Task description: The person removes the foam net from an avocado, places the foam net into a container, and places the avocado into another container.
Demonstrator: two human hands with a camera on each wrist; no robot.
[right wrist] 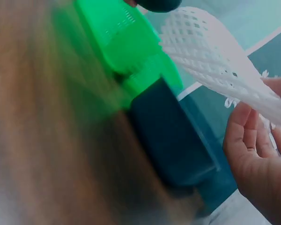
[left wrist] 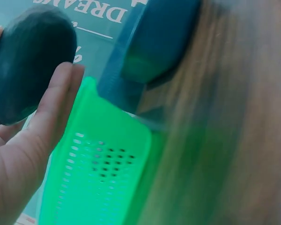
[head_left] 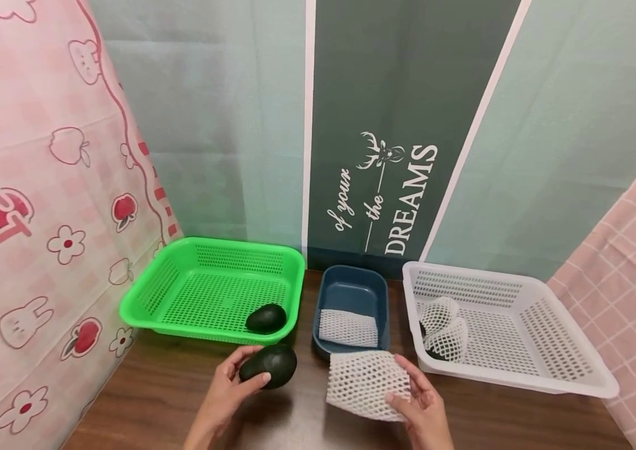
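My left hand [head_left: 225, 390] grips a dark green avocado [head_left: 274, 367] between thumb and fingers, above the wooden table in front of the green basket. In the left wrist view the avocado [left wrist: 35, 61] is held at its sides. To the right, my right hand [head_left: 425, 403] pinches a white foam net sleeve [head_left: 367, 384] by its right end. The sleeve lies flattish, its other end toward the avocado; in the right wrist view this foam net [right wrist: 215, 56] looks slightly opened at the far end. Avocado and net are apart.
A green basket [head_left: 144, 312] at left holds another avocado [head_left: 266, 319]. A blue tray [head_left: 352, 294] in the middle has a flat foam net [head_left: 348, 328] in it. The white basket [head_left: 554, 381] at right contains net-wrapped avocados [head_left: 446, 337]. Fabric curtains [head_left: 228, 125] stand behind and beside.
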